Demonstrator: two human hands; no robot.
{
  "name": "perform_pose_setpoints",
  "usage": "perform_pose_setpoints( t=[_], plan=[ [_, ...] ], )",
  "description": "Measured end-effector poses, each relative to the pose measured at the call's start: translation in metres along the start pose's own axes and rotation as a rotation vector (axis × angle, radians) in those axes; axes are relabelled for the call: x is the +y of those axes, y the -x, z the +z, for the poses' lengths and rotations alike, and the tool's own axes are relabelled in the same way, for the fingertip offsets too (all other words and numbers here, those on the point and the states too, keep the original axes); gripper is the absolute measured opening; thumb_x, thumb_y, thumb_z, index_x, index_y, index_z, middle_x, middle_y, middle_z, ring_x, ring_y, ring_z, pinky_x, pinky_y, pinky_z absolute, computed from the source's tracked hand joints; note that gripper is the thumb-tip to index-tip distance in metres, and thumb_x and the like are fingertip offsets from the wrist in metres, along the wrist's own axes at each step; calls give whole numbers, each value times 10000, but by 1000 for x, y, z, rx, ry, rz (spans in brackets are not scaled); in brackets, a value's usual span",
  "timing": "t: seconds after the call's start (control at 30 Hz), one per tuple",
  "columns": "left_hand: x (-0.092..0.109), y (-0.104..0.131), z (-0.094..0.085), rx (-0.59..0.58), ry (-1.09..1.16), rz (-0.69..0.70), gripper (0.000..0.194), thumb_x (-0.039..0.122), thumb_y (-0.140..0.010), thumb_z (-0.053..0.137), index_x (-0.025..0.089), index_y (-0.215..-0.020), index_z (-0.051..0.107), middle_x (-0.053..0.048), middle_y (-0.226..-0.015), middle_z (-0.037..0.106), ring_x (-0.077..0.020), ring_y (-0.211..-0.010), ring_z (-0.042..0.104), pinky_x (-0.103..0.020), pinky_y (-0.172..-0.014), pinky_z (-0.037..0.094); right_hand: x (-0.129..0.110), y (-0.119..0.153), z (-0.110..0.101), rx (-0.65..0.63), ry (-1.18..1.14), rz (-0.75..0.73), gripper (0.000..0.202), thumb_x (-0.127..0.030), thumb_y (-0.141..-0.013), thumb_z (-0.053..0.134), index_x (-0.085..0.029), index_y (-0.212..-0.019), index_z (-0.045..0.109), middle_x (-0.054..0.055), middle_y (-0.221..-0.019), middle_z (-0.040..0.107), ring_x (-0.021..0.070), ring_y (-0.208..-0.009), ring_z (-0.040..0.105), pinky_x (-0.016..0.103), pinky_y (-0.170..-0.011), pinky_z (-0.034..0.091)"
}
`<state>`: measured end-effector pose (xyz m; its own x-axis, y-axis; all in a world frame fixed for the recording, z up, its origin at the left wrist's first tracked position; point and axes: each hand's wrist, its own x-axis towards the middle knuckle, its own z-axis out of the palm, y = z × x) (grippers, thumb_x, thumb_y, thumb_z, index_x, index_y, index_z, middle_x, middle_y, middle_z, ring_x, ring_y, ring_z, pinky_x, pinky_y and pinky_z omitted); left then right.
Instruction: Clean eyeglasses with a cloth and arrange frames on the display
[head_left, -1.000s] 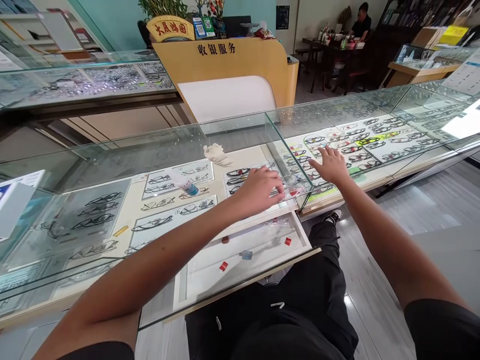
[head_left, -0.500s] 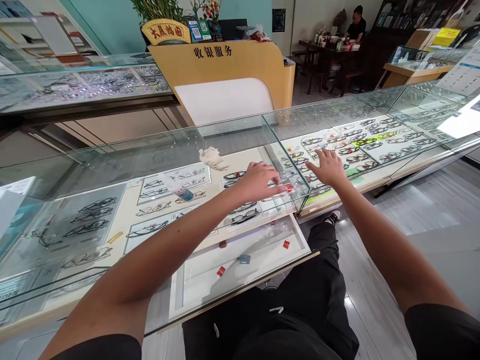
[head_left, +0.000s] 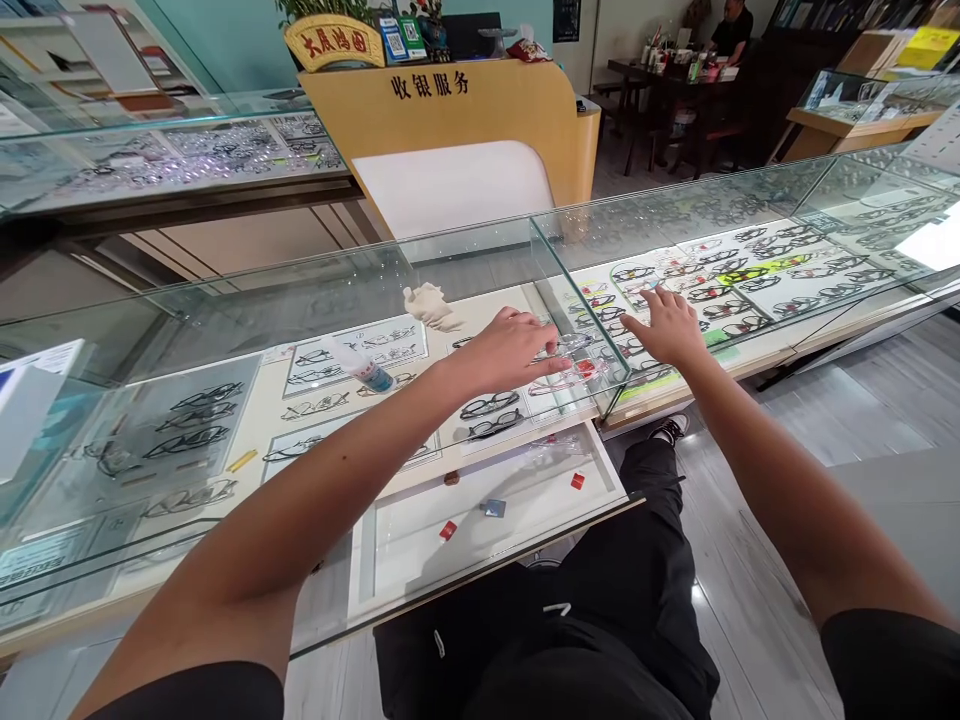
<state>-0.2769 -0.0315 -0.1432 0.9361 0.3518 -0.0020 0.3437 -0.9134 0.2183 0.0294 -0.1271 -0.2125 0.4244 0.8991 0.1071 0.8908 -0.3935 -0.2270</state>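
Note:
My left hand reaches over the glasses laid out in the display case. Its fingers are curled down and its thumb is held apart, with nothing visible in the grip. Beside its fingertips lies a clear-framed pair of eyeglasses with a red tag; whether they touch is unclear. Two dark-framed pairs of eyeglasses rest below the wrist. My right hand, fingers spread, is over the neighbouring case section with rows of tagged glasses. I cannot tell if it touches the glass.
An open white drawer juts toward me, with red tags and a grey-blue packet inside. A glass divider stands between my hands. A cream cloth and a blue-bottomed container sit left. A person sits far back.
The view has tilted down slightly, so the scene sits a little higher and to the right. Both hands keep nearly the same place and pose over the glasses.

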Motion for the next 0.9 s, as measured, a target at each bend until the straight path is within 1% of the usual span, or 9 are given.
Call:
perform_pose_setpoints(
  t=[0.13,0.27,0.3,0.37,0.47,0.57,0.67,0.8,0.9],
  plan=[
    [11,7,-3,138,17,43,464,638,-1078,479,205,-1035,639,-136,-1094,757,-354,-1207,641,-524,-1119,394,1,0,0,-10,1,6,871,-720,-1051,405,-156,-1714,429,194,-1828,341,437,-1682,299,655,-1348,279],
    [66,37,5,459,442,176,200,406,-1049,562,233,-951,585,-58,-936,731,-218,-887,647,-381,-910,494,3,-1,3,17,9,-12,871,-727,-1051,400,-158,-1710,432,198,-1818,360,439,-1663,329,661,-1328,309],
    [82,47,13,455,604,249,168,340,-1051,537,236,-924,577,-34,-863,706,-184,-803,626,-340,-843,500,3,-1,4,22,11,-17,867,-724,-1051,403,-156,-1706,438,202,-1814,367,439,-1658,338,659,-1325,316],
    [108,63,37,258,805,384,168,307,-1044,565,230,-895,580,-15,-807,686,-155,-751,612,-299,-780,495,3,0,4,22,13,-19,863,-719,-1052,406,-152,-1701,446,208,-1809,374,440,-1655,344,658,-1322,320],
    [119,76,88,24,954,316,211,344,-1023,619,219,-856,589,-10,-780,687,-136,-716,610,-275,-749,496,2,1,3,17,7,-8,869,-721,-1056,397,-146,-1705,449,208,-1812,368,441,-1662,337,656,-1328,313],
    [97,76,138,-12,957,81,224,382,-1006,613,210,-862,598,-19,-782,705,-139,-728,633,-263,-740,510,2,2,3,20,10,-3,874,-723,-1058,401,-143,-1710,449,203,-1812,372,437,-1663,341,647,-1335,311],
    [60,66,171,-38,825,-94,219,343,-1019,550,210,-851,598,-4,-771,724,-130,-720,648,-244,-731,510,3,1,4,34,20,-13,863,-727,-1054,427,-152,-1696,474,203,-1801,395,449,-1643,368,662,-1321,337],
    [7,35,189,-2,697,-218,272,368,-1054,546,206,-855,636,3,-744,719,-136,-703,661,-251,-712,514,3,1,5,69,-5,-21,827,-707,-1046,466,-158,-1662,517,214,-1777,431,463,-1625,390,687,-1299,362],
    [-32,7,189,98,549,-299,289,394,-1088,568,187,-943,710,-43,-881,747,-169,-823,682,-328,-834,574,2,1,4,63,-5,-17,831,-708,-1043,456,-150,-1655,521,215,-1772,437,456,-1629,386,678,-1299,365]
  ],
)
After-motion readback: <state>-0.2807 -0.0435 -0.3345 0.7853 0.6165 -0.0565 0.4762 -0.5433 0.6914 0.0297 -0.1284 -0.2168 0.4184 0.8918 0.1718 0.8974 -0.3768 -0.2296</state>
